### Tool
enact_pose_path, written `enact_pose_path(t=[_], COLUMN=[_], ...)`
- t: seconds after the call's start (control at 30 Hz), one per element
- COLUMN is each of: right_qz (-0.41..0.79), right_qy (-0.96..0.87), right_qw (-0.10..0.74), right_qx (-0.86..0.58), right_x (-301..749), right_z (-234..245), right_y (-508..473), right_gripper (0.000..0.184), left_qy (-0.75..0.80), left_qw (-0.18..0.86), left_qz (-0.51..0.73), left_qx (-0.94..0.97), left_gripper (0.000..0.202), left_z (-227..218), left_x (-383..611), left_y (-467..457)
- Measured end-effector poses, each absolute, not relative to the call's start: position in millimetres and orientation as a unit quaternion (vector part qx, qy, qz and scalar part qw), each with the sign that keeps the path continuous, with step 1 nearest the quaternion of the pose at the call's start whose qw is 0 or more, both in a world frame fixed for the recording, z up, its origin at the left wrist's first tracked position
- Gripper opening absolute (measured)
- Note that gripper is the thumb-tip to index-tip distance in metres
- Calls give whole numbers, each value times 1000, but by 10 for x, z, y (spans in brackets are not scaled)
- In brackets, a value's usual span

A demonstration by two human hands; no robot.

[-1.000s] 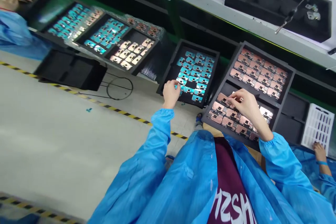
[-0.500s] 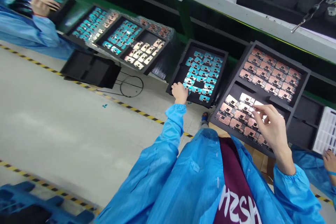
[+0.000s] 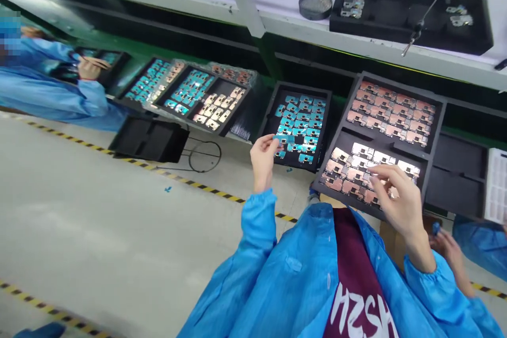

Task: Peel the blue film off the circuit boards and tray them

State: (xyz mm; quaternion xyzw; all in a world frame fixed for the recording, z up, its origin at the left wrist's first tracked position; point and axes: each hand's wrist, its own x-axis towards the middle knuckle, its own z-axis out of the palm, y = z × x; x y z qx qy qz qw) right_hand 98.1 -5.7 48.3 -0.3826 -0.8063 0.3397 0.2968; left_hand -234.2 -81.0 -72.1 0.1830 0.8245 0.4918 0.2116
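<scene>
My left hand [image 3: 263, 159] is closed in a pinch on a blue-faced circuit board [image 3: 285, 139], raised over the near left corner of a black tray [image 3: 270, 116]. Rows of similar blue boards [image 3: 301, 116] lie in that tray. Over the near compartment of a larger black tray [image 3: 346, 134], my right hand [image 3: 399, 198] hovers with thumb and forefinger slightly apart and nothing visible between them. Copper-coloured circuit boards [image 3: 352, 187] lie below it, some hidden by the hand. More copper boards [image 3: 392, 111] fill the far compartment.
Left of me, trays hold blue and copper boards [image 3: 216, 111]; a co-worker's hand [image 3: 89, 68] is beyond. Another person's hand [image 3: 449, 248] is close behind my right forearm. A hanging hook [image 3: 414, 37] dangles before the shelf, which bears a black tray [image 3: 412, 16] and a round dish [image 3: 316, 6].
My left hand has lifted from the tray's near edge and now holds up a blue-faced board. My right hand stays above the copper boards, fingers slightly wider. The view has tilted upward.
</scene>
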Motion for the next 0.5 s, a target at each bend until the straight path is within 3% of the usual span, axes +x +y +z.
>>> enact_pose_path(t=[0.07,0.17,0.33,0.5], right_qz=[397,477,509,513], right_qy=[-781,-723,-656,-693], right_qw=[312,332,363,326], right_qx=[-366,-373,-423,-387], right_x=[801,590,677,1009], right_z=[510,491,404,428], right_y=[-132,-172,-113,-46], right_gripper=[20,32,20,18], left_qy=[699,598,567,591], left_qw=[259,357,419,409], left_qz=[635,689,671,588], left_qx=[200,201,228,371], left_gripper=[32,30,30,22], left_z=[-422,-71,137,248], left_x=[-1902,-1230,-712,-739], left_y=[-870,-912,-894,-854])
